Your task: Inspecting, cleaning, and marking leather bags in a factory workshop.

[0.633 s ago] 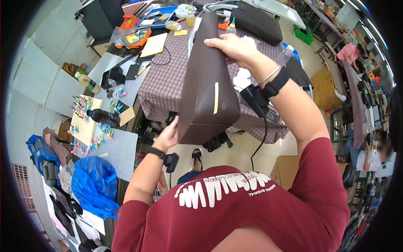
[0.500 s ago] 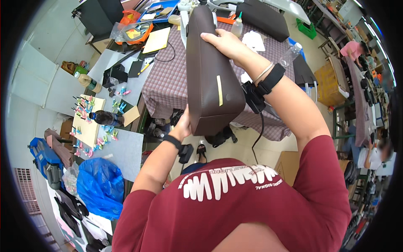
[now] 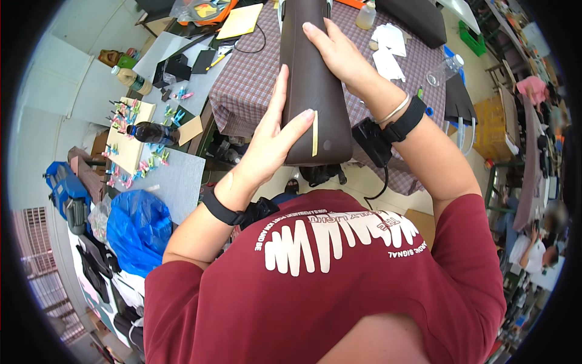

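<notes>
A long dark brown leather-like bag [image 3: 315,79] lies over the near edge of the checked tablecloth, its narrow end toward me. A short yellow tape strip [image 3: 315,133] is stuck on its upper face. My left hand [image 3: 270,130] grips the left side, thumb on top close to the tape and fingers stretched along the edge. On the right side, farther up, my right hand [image 3: 345,60] holds the bag with its thumb across the top. The bag's far end is cut off by the upper edge of the view, and its underside is hidden.
The checked tablecloth [image 3: 242,91] carries white paper pieces [image 3: 388,51], a clear bottle [image 3: 444,70] and a glue bottle [image 3: 366,15]. To the left, a grey side table [image 3: 176,176] holds colourful clips [image 3: 124,115] and a dark bottle [image 3: 151,132]. A blue plastic bag [image 3: 138,230] sits nearer.
My left hand has shifted from the bag's near lower end onto its left side, thumb now on top. The bag has moved farther away and looks lower. My right hand remains on it.
</notes>
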A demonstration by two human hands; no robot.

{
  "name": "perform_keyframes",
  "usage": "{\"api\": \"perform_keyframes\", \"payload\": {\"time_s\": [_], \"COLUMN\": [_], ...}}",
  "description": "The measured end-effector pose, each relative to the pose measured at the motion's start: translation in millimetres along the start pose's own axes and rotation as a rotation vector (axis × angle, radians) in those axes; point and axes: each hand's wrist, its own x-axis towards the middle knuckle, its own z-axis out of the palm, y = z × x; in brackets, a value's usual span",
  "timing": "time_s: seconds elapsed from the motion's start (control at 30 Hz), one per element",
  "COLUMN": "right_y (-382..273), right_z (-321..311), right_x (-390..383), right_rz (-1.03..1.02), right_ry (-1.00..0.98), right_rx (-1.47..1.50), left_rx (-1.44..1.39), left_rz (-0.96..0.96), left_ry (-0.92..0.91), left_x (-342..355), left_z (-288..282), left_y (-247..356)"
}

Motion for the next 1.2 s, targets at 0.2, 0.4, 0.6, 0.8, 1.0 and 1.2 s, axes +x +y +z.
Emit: {"api": "perform_keyframes", "payload": {"time_s": [0.2,0.4,0.6,0.8,1.0,1.2], "right_y": [6,11,-5,-32,-10,-19], "right_z": [0,-3,1,0,-44,-77], "right_x": [-21,-29,-21,12,-21,-88], "right_rz": [-0.122,-0.159,-0.07,-0.167,-0.232,-0.437], "right_ry": [-0.073,-0.068,-0.102,-0.151,-0.375,-0.334], "right_rx": [-0.008,-0.029,-0.051,-0.153,0.021,-0.147], "left_rx": [-0.04,0.046,0.022,0.458,1.063,1.13], "left_rz": [0.01,0.051,0.069,0.261,0.517,0.447], "left_ry": [0.039,0.079,0.122,0.071,0.119,0.098], "left_x": [-22,-28,-24,-15,-13,-11], "left_z": [19,28,29,16,15,12], "left_y": [-17,-26,-22,-5,-11,-11]}}
